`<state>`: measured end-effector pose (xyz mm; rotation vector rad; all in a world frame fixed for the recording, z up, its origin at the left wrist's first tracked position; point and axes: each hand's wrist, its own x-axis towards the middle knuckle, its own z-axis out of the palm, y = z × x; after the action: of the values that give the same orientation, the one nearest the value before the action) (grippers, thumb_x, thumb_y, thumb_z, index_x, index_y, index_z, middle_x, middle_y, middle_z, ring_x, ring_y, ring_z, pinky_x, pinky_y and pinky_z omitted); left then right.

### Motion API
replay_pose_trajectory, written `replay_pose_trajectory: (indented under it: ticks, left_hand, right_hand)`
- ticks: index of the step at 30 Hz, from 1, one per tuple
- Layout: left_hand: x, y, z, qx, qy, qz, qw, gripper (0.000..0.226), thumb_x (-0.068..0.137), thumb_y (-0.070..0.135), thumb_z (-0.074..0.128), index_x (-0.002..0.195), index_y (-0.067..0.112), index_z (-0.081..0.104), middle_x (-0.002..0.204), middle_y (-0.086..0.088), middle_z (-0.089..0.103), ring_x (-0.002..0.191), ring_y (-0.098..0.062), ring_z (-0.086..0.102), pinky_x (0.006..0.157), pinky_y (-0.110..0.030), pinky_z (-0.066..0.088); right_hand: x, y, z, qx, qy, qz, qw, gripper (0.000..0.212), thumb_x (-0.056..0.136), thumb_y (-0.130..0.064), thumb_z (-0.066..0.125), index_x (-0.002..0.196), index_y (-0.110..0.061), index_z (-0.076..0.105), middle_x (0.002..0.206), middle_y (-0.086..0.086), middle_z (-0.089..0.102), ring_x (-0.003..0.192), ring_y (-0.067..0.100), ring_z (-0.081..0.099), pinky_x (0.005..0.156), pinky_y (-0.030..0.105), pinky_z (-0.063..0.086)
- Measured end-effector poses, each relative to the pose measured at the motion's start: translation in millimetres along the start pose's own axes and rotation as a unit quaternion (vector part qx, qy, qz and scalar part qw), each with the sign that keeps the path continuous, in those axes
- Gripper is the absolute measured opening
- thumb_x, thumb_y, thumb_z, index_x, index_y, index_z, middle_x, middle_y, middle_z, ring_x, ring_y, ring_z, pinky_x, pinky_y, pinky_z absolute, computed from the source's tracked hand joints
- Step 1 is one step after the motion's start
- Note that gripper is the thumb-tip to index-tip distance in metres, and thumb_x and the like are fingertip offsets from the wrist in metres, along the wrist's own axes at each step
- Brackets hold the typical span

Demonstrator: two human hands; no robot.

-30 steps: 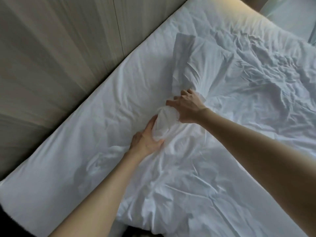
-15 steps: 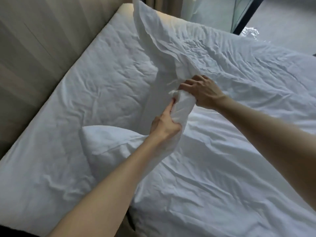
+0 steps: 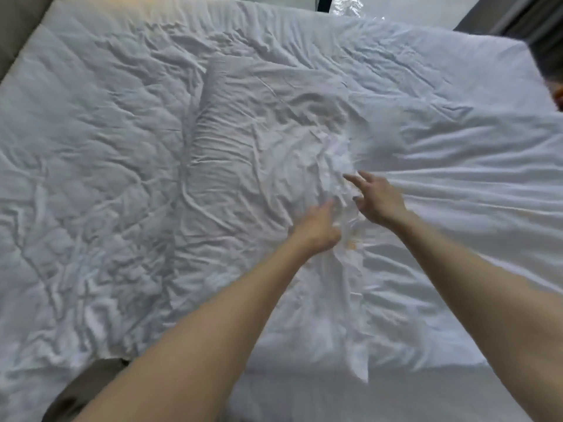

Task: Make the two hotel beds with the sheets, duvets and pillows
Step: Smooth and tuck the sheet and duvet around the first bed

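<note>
A white pillow (image 3: 243, 141) lies lengthwise on the crumpled white bedding of the bed (image 3: 91, 178). Its bunched open end and a loose strip of pillowcase (image 3: 350, 269) trail toward me between my arms. My right hand (image 3: 379, 201) hovers just right of the bunched end, fingers spread and holding nothing. My left hand (image 3: 316, 228) is blurred, thumb pointing forward, right beside the strip; its fingers look straight, with no grip that I can see.
A smoother white sheet (image 3: 457, 193) covers the right half of the bed. A wood-panelled wall (image 3: 18, 28) runs along the far left. The near bed edge (image 3: 335, 397) is below my arms. Clear plastic wrap (image 3: 347, 6) lies beyond the far edge.
Both hands gripped the pillow's bunched end and held it up. The pillow now lies flat on the bed, and both hands have come off it.
</note>
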<state>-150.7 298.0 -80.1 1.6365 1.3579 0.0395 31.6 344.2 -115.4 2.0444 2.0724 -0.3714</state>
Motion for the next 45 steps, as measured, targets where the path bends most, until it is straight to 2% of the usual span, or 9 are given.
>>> replay_pose_trajectory:
  ticks: [7, 12, 17, 22, 25, 29, 38, 42, 45]
  left_hand:
    - [12.0, -97.4, -32.6, 0.151, 0.135, -0.104, 0.974, 0.063, 0.098, 0.036, 0.045, 0.152, 0.04, 0.013, 0.162, 0.001, -0.001, 0.146, -0.041, 0.0, 0.115, -0.057, 0.016]
    - [16.4, -151.0, -51.7, 0.134, 0.137, -0.157, 0.969, 0.063, 0.095, 0.052, 0.047, 0.147, 0.054, 0.011, 0.16, 0.012, -0.015, 0.145, -0.04, -0.014, 0.111, -0.067, 0.014]
    - [17.1, -175.0, -57.0, 0.162, 0.108, -0.16, 0.968, 0.064, 0.094, 0.055, 0.044, 0.147, 0.055, 0.008, 0.159, 0.015, -0.016, 0.145, -0.039, -0.012, 0.11, -0.068, 0.014]
    - [23.2, -171.4, -59.3, 0.151, 0.079, -0.177, 0.969, 0.063, 0.094, 0.059, 0.04, 0.146, 0.057, 0.004, 0.159, 0.013, -0.018, 0.144, -0.042, -0.015, 0.11, -0.069, 0.009]
    - [24.6, -170.0, -56.8, 0.149, 0.083, -0.191, 0.967, 0.063, 0.093, 0.06, 0.041, 0.145, 0.058, 0.005, 0.159, 0.014, -0.018, 0.144, -0.043, -0.014, 0.109, -0.069, 0.008]
    - [23.6, -165.6, -56.7, 0.109, 0.172, -0.172, 0.964, 0.059, 0.098, 0.045, 0.042, 0.149, 0.051, 0.013, 0.162, 0.01, -0.005, 0.147, -0.038, -0.006, 0.112, -0.066, 0.01]
    - [23.5, -77.1, -64.7, 0.036, 0.387, 0.027, 0.921, 0.06, 0.089, 0.037, 0.027, 0.148, 0.046, 0.024, 0.161, 0.008, 0.012, 0.149, -0.031, 0.004, 0.117, -0.054, 0.01]
    - [40.9, -33.7, -43.0, 0.117, 0.222, 0.017, 0.968, 0.055, 0.097, 0.044, 0.038, 0.148, 0.05, 0.018, 0.161, 0.013, 0.006, 0.149, -0.028, 0.003, 0.113, -0.062, 0.008]
    - [48.6, -38.4, -18.5, 0.19, 0.06, -0.04, 0.979, 0.056, 0.096, 0.039, 0.042, 0.149, 0.045, 0.023, 0.162, 0.009, 0.0, 0.148, -0.026, 0.001, 0.112, -0.062, 0.009]
  right_hand:
    - [29.0, -37.5, 49.9, 0.411, -0.005, 0.196, 0.89, 0.082, 0.087, -0.059, 0.055, 0.153, -0.028, 0.015, 0.157, 0.012, 0.025, 0.142, 0.034, 0.029, 0.115, 0.047, 0.025]
    - [56.5, -65.1, 75.1, 0.425, -0.034, 0.343, 0.837, 0.121, 0.062, -0.085, 0.059, 0.151, -0.041, -0.01, 0.159, 0.021, 0.004, 0.144, 0.042, 0.012, 0.116, 0.056, 0.014]
    - [76.1, -73.7, 76.8, 0.456, -0.017, 0.402, 0.794, 0.142, 0.049, -0.087, 0.065, 0.154, -0.027, -0.01, 0.158, 0.018, 0.016, 0.145, 0.036, 0.015, 0.115, 0.058, 0.013]
    - [76.2, -75.6, 73.6, 0.559, -0.005, 0.376, 0.739, 0.127, 0.055, -0.07, 0.079, 0.152, -0.017, 0.019, 0.146, 0.013, 0.044, 0.128, 0.033, 0.049, 0.109, 0.044, 0.038]
    - [71.8, -84.4, 64.9, 0.678, -0.023, 0.322, 0.66, 0.046, 0.066, -0.043, 0.087, 0.093, -0.014, 0.065, 0.11, 0.006, 0.069, 0.09, 0.017, 0.067, 0.089, 0.031, 0.052]
    - [67.4, -111.2, 49.3, 0.586, 0.086, 0.311, 0.743, 0.057, 0.066, -0.046, 0.081, 0.114, -0.02, 0.065, 0.113, 0.004, 0.068, 0.103, 0.023, 0.063, 0.094, 0.034, 0.05]
    - [23.3, -61.7, -69.4, 0.57, 0.212, 0.168, 0.776, 0.053, 0.053, -0.048, 0.08, 0.1, -0.025, 0.071, 0.09, -0.01, 0.074, 0.089, 0.014, 0.07, 0.085, 0.036, 0.055]
    - [9.0, 30.3, -64.6, 0.505, 0.22, 0.228, 0.803, 0.076, 0.057, -0.051, 0.081, 0.127, -0.03, 0.059, 0.116, -0.004, 0.069, 0.11, 0.018, 0.063, 0.098, 0.036, 0.049]
    - [-8.2, 73.1, -14.3, 0.372, 0.022, 0.321, 0.871, 0.101, 0.08, -0.052, 0.068, 0.153, -0.04, 0.001, 0.158, 0.018, 0.019, 0.143, 0.037, 0.023, 0.118, 0.046, 0.019]
